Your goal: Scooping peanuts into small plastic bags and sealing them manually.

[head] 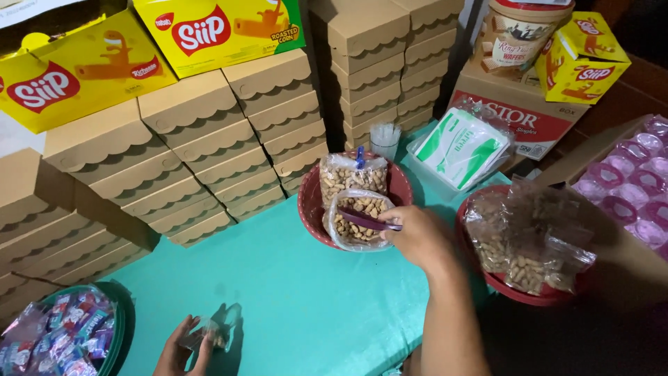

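The right hand (417,237) gripped a purple scoop (367,221) over the open peanut bag (355,219) in the red bowl (309,202), best dipped level to avoid spills, while the left hand (184,348) pinched a small clear bag (209,333) low over the table (292,292).

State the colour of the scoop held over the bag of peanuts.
Dark purple scoop, in the right hand; head view.
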